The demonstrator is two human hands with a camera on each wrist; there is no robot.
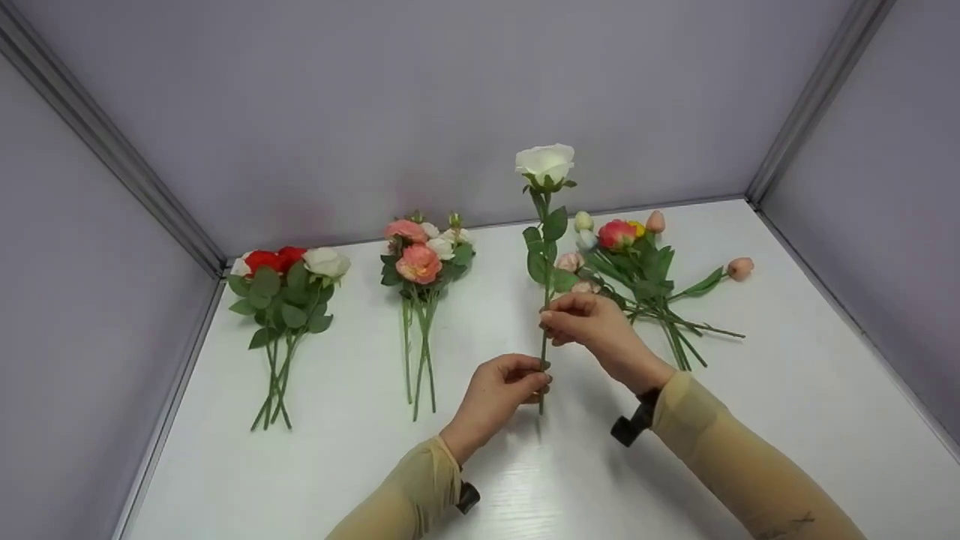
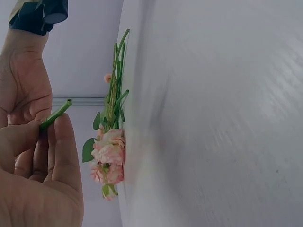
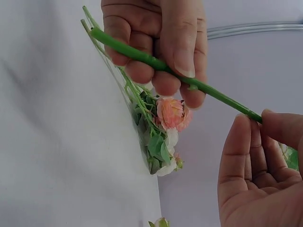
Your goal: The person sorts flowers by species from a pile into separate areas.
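Note:
A single white rose [image 1: 545,163] with green leaves stands upright above the table, held by both hands. Low on its stem, my left hand [image 1: 501,396] pinches it between thumb and fingers. Higher up, just under the leaves, my right hand [image 1: 596,326] pinches the same stem. The cut end of the stem [image 2: 57,115] pokes out past the left fingers in the left wrist view. In the right wrist view the green stem [image 3: 215,94] runs slanting from one hand to the other.
On the white table [image 1: 360,480] lie a bunch of red and white roses [image 1: 281,289] at left and a pink and white bunch [image 1: 420,262] in the middle. Mixed flowers, with a pink-red bloom [image 1: 616,234] and a peach tulip [image 1: 740,268], lie at right. Grey walls [image 1: 450,97] enclose the table.

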